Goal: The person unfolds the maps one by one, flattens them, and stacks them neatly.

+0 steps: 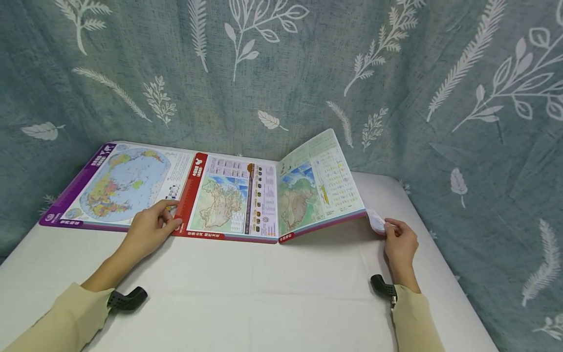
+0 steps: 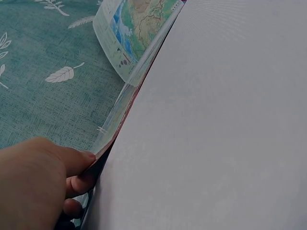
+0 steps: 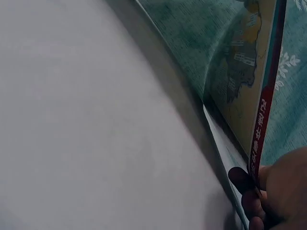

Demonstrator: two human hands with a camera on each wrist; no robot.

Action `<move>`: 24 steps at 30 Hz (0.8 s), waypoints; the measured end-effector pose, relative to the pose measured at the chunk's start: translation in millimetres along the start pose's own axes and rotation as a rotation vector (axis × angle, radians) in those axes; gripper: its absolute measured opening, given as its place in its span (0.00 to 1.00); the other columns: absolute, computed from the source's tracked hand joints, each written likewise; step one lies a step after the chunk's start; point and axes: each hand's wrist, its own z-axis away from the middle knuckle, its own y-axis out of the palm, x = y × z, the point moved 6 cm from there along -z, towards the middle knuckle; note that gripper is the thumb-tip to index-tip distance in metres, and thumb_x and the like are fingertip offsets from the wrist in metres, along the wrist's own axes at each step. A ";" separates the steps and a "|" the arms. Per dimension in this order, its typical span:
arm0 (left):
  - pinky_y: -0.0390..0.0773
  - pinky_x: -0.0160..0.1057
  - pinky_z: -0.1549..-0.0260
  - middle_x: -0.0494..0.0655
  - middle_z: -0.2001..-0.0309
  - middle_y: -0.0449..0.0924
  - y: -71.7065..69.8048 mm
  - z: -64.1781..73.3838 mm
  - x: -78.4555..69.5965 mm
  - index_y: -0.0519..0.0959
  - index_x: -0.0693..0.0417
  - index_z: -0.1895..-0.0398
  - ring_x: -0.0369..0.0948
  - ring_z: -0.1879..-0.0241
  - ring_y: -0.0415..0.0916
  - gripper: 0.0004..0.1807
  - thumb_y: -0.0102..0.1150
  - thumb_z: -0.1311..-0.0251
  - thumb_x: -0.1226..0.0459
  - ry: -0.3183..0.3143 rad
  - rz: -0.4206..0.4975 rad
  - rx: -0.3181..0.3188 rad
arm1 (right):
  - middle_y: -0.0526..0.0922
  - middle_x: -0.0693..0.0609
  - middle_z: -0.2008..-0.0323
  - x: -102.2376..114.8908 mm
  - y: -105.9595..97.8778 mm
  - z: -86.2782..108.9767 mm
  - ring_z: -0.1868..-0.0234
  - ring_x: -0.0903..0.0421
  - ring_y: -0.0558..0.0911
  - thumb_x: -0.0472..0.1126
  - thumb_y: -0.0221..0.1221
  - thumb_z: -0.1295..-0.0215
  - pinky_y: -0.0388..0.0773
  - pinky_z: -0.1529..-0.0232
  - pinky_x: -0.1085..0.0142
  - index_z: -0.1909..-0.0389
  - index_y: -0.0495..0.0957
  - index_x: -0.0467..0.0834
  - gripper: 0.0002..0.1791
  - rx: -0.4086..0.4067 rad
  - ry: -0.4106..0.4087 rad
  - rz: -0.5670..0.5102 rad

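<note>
Staged recording corner, not a lived-in room – white-covered table (image 1: pixel 264 293) pushed against teal leaf-print curtain (image 1: pixel 281 73) hung as backdrop on both sides.

A table (image 1: pixel 272 298) covered in a plain white cloth is seen from above, its far edge and right edge set close against a hanging backdrop. The backdrop (image 1: pixel 281 73) is a teal fabric printed with white leaves, ferns and sprigs, and faint creases are shown in it. Soft, even light is cast throughout.

Head view bright, edges warped; wrist views blurred.
</note>
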 end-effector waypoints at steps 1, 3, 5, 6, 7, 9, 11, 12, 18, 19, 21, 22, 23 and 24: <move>0.61 0.36 0.73 0.43 0.73 0.77 0.4 -0.1 -0.2 0.79 0.64 0.39 0.35 0.77 0.61 0.23 0.71 0.36 0.68 0.000 0.002 0.000 | 0.89 0.40 0.59 -3.0 -2.1 -2.0 0.71 0.73 0.71 0.40 0.59 0.23 0.67 0.63 0.71 0.45 0.87 0.41 0.14 -0.006 0.005 0.000; 0.61 0.36 0.73 0.44 0.73 0.77 1.2 -0.3 -0.1 0.78 0.64 0.39 0.35 0.77 0.61 0.23 0.71 0.36 0.68 -0.007 0.007 0.005 | 0.89 0.43 0.61 -9.3 -6.4 -6.5 0.71 0.73 0.71 0.41 0.58 0.23 0.67 0.63 0.71 0.45 0.87 0.41 0.14 -0.014 0.019 -0.002; 0.61 0.36 0.73 0.44 0.73 0.77 2.2 -0.6 0.1 0.79 0.63 0.39 0.35 0.76 0.61 0.23 0.71 0.36 0.68 -0.012 0.009 0.007 | 0.88 0.49 0.65 -16.8 -10.5 -11.6 0.70 0.72 0.71 0.42 0.58 0.23 0.66 0.63 0.71 0.44 0.86 0.41 0.15 -0.026 0.041 -0.012; 0.61 0.36 0.73 0.44 0.73 0.77 2.6 -0.8 0.2 0.79 0.63 0.39 0.36 0.76 0.62 0.23 0.71 0.36 0.68 -0.014 0.010 0.006 | 0.87 0.55 0.68 -20.8 -12.8 -14.0 0.70 0.71 0.71 0.43 0.58 0.22 0.66 0.63 0.71 0.43 0.86 0.42 0.16 -0.029 0.058 -0.016; 0.61 0.36 0.73 0.44 0.73 0.77 3.1 -0.9 0.4 0.79 0.63 0.39 0.36 0.76 0.62 0.23 0.71 0.36 0.68 -0.015 0.012 0.006 | 0.85 0.61 0.71 -24.5 -15.2 -16.2 0.69 0.70 0.71 0.44 0.58 0.22 0.66 0.62 0.71 0.43 0.86 0.42 0.16 -0.032 0.076 -0.016; 0.61 0.36 0.73 0.44 0.73 0.76 3.6 -1.0 0.9 0.79 0.63 0.39 0.36 0.76 0.62 0.23 0.71 0.36 0.68 -0.017 0.014 0.004 | 0.79 0.70 0.75 -31.4 -19.6 -20.0 0.69 0.70 0.71 0.45 0.57 0.22 0.66 0.63 0.71 0.42 0.86 0.42 0.17 -0.044 0.105 -0.033; 0.61 0.36 0.73 0.44 0.73 0.76 3.6 -1.2 0.7 0.79 0.63 0.40 0.35 0.77 0.62 0.23 0.71 0.37 0.68 -0.015 0.019 0.001 | 0.73 0.77 0.77 -36.6 -24.4 -23.1 0.69 0.69 0.71 0.45 0.57 0.22 0.65 0.64 0.72 0.42 0.86 0.41 0.17 -0.061 0.127 -0.048; 0.61 0.36 0.74 0.44 0.73 0.76 3.5 -1.2 0.7 0.79 0.63 0.39 0.35 0.77 0.62 0.23 0.71 0.36 0.68 -0.015 0.019 0.001 | 0.71 0.79 0.78 -38.9 -26.8 -24.3 0.70 0.69 0.71 0.45 0.57 0.21 0.65 0.65 0.73 0.42 0.85 0.41 0.17 -0.068 0.138 -0.061; 0.61 0.36 0.73 0.44 0.73 0.77 1.2 -0.6 1.6 0.79 0.62 0.39 0.35 0.77 0.62 0.23 0.71 0.36 0.67 -0.022 0.005 -0.001 | 0.72 0.78 0.77 -54.8 -40.1 -28.1 0.70 0.72 0.72 0.44 0.57 0.22 0.66 0.68 0.78 0.40 0.84 0.39 0.18 -0.138 0.235 -0.173; 0.61 0.36 0.73 0.44 0.73 0.77 0.8 -0.6 1.7 0.79 0.62 0.39 0.35 0.77 0.62 0.23 0.72 0.36 0.67 -0.022 0.003 -0.001 | 0.72 0.77 0.75 -57.8 -42.3 -28.0 0.70 0.72 0.72 0.44 0.58 0.22 0.66 0.68 0.78 0.39 0.84 0.38 0.19 -0.152 0.261 -0.184; 0.61 0.36 0.73 0.44 0.72 0.77 0.3 -0.4 1.8 0.79 0.61 0.39 0.35 0.77 0.62 0.23 0.72 0.36 0.67 -0.022 -0.001 -0.001 | 0.73 0.74 0.73 -63.3 -46.5 -27.3 0.68 0.72 0.72 0.44 0.58 0.22 0.67 0.66 0.78 0.38 0.83 0.38 0.20 -0.181 0.311 -0.214; 0.61 0.36 0.73 0.44 0.72 0.77 0.1 -0.4 1.8 0.79 0.61 0.39 0.36 0.77 0.62 0.23 0.72 0.36 0.67 -0.022 -0.001 0.001 | 0.74 0.73 0.72 -65.8 -48.5 -26.8 0.68 0.72 0.72 0.44 0.59 0.23 0.68 0.65 0.78 0.38 0.82 0.38 0.20 -0.196 0.338 -0.236; 0.61 0.36 0.73 0.44 0.72 0.77 0.1 -0.4 1.9 0.79 0.62 0.39 0.36 0.77 0.62 0.23 0.72 0.36 0.67 -0.023 -0.001 0.003 | 0.74 0.72 0.72 -67.9 -50.3 -26.0 0.68 0.72 0.73 0.44 0.60 0.24 0.68 0.64 0.78 0.38 0.82 0.38 0.20 -0.208 0.360 -0.249; 0.61 0.36 0.74 0.44 0.72 0.77 0.1 -0.4 2.0 0.79 0.62 0.39 0.36 0.77 0.62 0.23 0.72 0.36 0.67 -0.023 -0.002 0.005 | 0.74 0.72 0.71 -69.6 -51.7 -25.6 0.68 0.72 0.73 0.45 0.61 0.24 0.68 0.64 0.78 0.37 0.81 0.39 0.21 -0.216 0.378 -0.257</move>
